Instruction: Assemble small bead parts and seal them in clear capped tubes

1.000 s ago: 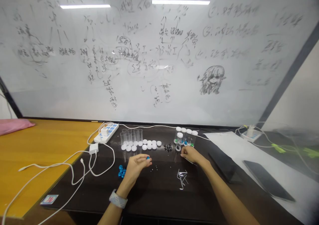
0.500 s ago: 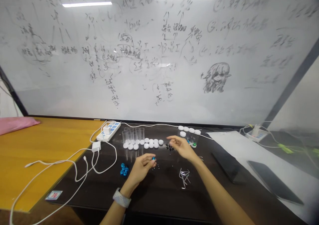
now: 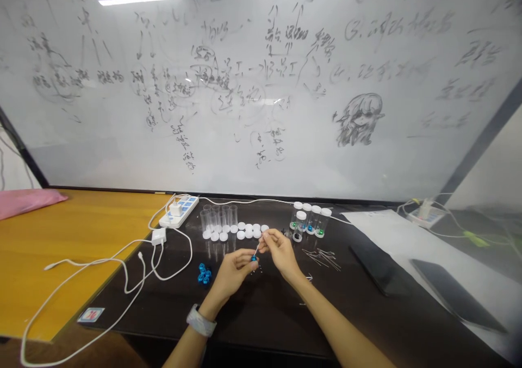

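My left hand (image 3: 236,270) is closed, pinching a small shiny blue part (image 3: 254,259) between thumb and fingertips. My right hand (image 3: 279,251) is closed on a thin, light-coloured metal rod (image 3: 256,248), perhaps a hex key. The rod slants down to the top of the blue part; whether it sits inside cannot be made out. Tiny specks lie on the table beneath the left fingertips. More blue parts (image 3: 204,274) are heaped left of my left hand. Bent metal pieces (image 3: 309,277) show beside my right forearm, which partly hides them.
Clear tubes (image 3: 220,217) stand at the back, with white caps (image 3: 248,231) beside them. Capped tubes (image 3: 316,222) holding green and blue parts stand farther right. Thin wires (image 3: 322,258) and a dark flat device (image 3: 373,270) lie right. A power strip (image 3: 179,213) and white cables occupy the left.
My right hand has moved left and down from the small black pieces to the blue part, now with a rod in its fingers. My left hand still holds the blue part.
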The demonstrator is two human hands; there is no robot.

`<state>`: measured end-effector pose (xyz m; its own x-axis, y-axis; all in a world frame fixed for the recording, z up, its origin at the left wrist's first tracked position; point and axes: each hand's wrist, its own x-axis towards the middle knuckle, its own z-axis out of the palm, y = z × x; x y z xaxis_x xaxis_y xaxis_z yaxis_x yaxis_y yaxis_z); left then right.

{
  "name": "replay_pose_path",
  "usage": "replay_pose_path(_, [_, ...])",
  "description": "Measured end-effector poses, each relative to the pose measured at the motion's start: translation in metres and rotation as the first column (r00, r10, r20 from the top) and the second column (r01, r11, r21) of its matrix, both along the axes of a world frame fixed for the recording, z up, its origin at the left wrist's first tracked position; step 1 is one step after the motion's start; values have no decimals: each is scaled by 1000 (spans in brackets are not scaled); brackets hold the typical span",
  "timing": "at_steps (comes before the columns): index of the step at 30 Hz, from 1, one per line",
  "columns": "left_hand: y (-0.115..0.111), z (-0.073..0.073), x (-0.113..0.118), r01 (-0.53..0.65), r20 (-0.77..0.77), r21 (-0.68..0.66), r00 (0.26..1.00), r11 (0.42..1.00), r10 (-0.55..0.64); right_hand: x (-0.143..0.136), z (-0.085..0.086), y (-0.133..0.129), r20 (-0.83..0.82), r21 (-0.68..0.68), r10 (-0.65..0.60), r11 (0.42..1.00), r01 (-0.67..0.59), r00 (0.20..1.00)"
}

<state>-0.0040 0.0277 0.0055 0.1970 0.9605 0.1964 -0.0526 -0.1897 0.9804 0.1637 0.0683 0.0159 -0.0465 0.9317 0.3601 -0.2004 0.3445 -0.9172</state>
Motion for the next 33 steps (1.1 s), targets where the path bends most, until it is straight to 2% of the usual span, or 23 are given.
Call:
replay_pose_path(10, [1, -5, 0, -14, -38, 12, 999, 1000, 15, 4, 2, -4, 138, 125, -9, 992, -8, 990])
replay_pose_path(15, [0, -5, 2, -48, -93, 45, 994, 998, 52, 4, -3, -4, 219, 135, -3, 990, -27, 976])
replay_pose_path(22, [-5, 3, 2, -12, -91, -3, 996, 1000, 11, 5, -2, -5, 257, 148, -18, 989, -21, 966])
replay_pose_path(30, [-6, 1, 0, 60, -47, -45, 997, 997, -62, 3, -4, -4, 253, 142, 9, 989, -46, 967])
replay_pose_path(33, [-4, 1, -1, 35, -15, -69, 999, 997, -36, 8, -4, 0, 293, 144, 9, 988, -53, 956])
